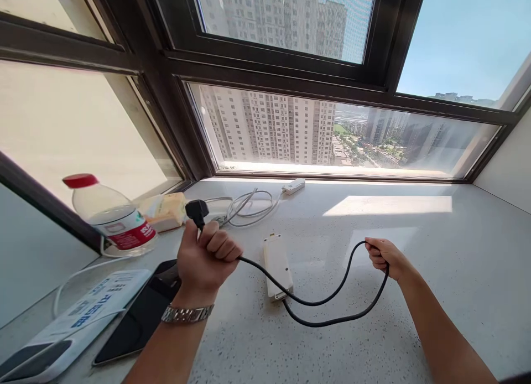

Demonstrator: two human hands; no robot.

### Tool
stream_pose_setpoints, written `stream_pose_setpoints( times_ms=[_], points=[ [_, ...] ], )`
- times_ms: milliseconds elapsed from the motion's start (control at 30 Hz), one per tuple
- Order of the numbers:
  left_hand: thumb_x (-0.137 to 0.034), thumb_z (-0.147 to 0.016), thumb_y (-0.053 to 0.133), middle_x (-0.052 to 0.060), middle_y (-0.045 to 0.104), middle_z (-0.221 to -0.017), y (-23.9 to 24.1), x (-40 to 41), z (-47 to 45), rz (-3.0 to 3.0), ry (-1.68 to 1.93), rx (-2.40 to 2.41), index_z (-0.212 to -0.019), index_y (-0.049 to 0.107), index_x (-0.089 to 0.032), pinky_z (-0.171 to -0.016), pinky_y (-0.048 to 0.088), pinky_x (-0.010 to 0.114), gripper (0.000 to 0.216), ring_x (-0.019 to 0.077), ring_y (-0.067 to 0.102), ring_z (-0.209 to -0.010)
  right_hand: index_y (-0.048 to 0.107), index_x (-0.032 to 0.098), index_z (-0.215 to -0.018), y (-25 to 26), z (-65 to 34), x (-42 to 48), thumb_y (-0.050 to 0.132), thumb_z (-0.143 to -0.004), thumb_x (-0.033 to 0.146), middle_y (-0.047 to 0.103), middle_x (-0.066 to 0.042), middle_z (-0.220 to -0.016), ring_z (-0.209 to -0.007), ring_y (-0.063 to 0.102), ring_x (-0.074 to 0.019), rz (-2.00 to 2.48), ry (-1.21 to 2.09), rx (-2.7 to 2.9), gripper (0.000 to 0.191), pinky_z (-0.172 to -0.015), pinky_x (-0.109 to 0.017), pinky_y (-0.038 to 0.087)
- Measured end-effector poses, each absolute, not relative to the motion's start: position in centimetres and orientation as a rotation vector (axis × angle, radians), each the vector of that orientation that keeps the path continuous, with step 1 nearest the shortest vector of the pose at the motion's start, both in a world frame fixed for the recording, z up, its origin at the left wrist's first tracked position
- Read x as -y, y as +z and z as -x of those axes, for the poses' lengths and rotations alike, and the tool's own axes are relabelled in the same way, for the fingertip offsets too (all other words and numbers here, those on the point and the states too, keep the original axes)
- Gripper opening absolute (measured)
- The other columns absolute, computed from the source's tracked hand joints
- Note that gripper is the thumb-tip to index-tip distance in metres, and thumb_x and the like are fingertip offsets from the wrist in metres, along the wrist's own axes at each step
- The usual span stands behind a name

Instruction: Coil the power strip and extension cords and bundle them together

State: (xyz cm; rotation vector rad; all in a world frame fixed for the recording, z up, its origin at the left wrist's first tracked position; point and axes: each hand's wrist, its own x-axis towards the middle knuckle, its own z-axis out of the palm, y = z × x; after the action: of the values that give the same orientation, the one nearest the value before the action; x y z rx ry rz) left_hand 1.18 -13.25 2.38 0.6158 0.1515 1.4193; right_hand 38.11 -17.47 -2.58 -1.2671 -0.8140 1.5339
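Note:
My left hand (211,257) is closed round a black power cord near its plug (196,209), which sticks up above the fist. To the right, my right hand (385,257) pinches the same power cord (319,304), whose slack hangs in a loop between both hands. The cord's other end enters the near end of a white, elongated box (277,268), possibly a power strip or adapter, lying on the speckled white sill between my hands. A metal watch strap (187,314) is on my left wrist.
At left stand a red-capped bottle (120,218) and a tissue pack (164,209). Nearer lie a black tablet-like device (136,312) and a white box with blue print (87,312). A coiled white cable (249,207) with a small white block (293,186) lies by the window.

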Motion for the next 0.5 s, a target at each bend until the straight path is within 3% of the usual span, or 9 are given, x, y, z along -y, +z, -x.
stream_pose_setpoints(
  times_ms=[133,267,433,500],
  points=[
    [-0.051,-0.094,0.037,-0.008,0.000,-0.042,2.1,15.4,-3.5,-0.782,1.030,0.163,-0.052,0.018,-0.020,-0.032,0.003,0.023,0.056,0.0053,-0.004,-0.033,0.058,0.013,-0.069,-2.9,-37.7,16.6,0.067,-0.082,0.026,0.043,0.007,-0.054,-0.037,0.028,-0.0006,1.115,1.462,0.460,0.021,-0.030,-0.012,0.022],
    [-0.061,-0.087,0.046,-0.008,0.010,-0.035,0.9,18.3,-7.6,-0.947,0.637,0.051,-0.045,0.021,-0.018,-0.033,0.008,0.020,0.065,0.0031,0.006,-0.030,0.063,0.014,-0.075,-3.1,-36.6,16.7,0.072,-0.077,0.027,0.056,0.003,-0.062,-0.039,0.036,-0.0012,0.865,1.388,0.407,0.017,-0.030,-0.011,0.026],
    [-0.078,-0.071,0.052,-0.010,0.015,-0.039,-2.1,20.2,-12.2,-1.045,0.783,-0.417,-0.049,0.026,-0.019,-0.034,0.008,0.019,0.068,0.0023,0.010,-0.034,0.067,0.016,-0.082,-4.2,-32.2,18.6,0.074,-0.074,0.045,0.061,0.001,-0.069,-0.035,0.033,-0.0024,0.758,1.362,0.685,0.031,-0.028,-0.016,0.019],
    [-0.082,-0.070,0.047,-0.010,0.015,-0.041,-3.3,20.3,-13.1,-1.136,0.861,-0.543,-0.050,0.025,-0.020,-0.036,0.009,0.021,0.069,0.0031,0.013,-0.035,0.066,0.017,-0.081,-4.8,-30.0,19.7,0.070,-0.078,0.050,0.060,0.001,-0.070,-0.038,0.039,-0.0047,0.735,1.356,0.795,0.033,-0.031,-0.018,0.024]
  ],
)
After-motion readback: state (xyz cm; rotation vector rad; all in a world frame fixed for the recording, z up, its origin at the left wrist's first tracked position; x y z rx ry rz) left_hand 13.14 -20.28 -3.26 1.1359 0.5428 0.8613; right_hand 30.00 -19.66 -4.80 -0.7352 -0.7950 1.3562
